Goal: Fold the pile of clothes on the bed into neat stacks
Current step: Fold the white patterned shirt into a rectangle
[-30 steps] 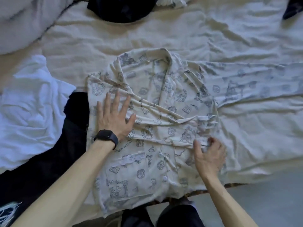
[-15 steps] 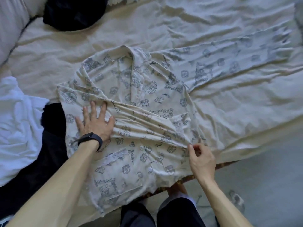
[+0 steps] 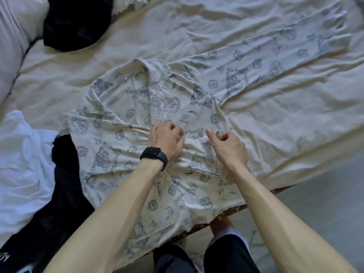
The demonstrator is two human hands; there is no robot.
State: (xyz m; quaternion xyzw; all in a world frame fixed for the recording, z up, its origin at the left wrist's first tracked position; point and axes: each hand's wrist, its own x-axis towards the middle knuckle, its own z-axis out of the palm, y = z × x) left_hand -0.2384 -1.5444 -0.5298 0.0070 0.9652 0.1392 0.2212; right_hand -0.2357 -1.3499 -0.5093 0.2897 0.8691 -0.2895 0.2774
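Observation:
A cream pyjama shirt [image 3: 122, 115] with grey printed pictures lies face up on the bed, collar at the far side, hem hanging over the near edge. Its left sleeve is folded across the chest; the other sleeve [image 3: 275, 56] stretches out to the upper right. My left hand [image 3: 167, 138], with a black watch on the wrist, pinches the folded sleeve's fabric at the shirt's middle. My right hand [image 3: 226, 146] grips the same fold just to the right, with the forefinger raised.
A white garment [image 3: 21, 164] lies at the left with a black garment [image 3: 63, 194] beside and under it. Another black garment [image 3: 76, 20] sits at the far left by a pale pillow [image 3: 11, 40]. The cream sheet [image 3: 285, 125] is wrinkled; grey floor [image 3: 325, 213] at right.
My left hand left its flat spot on the shirt's left side and moved right to the middle. My right hand moved up from the shirt's right edge. Both now grip the folded sleeve.

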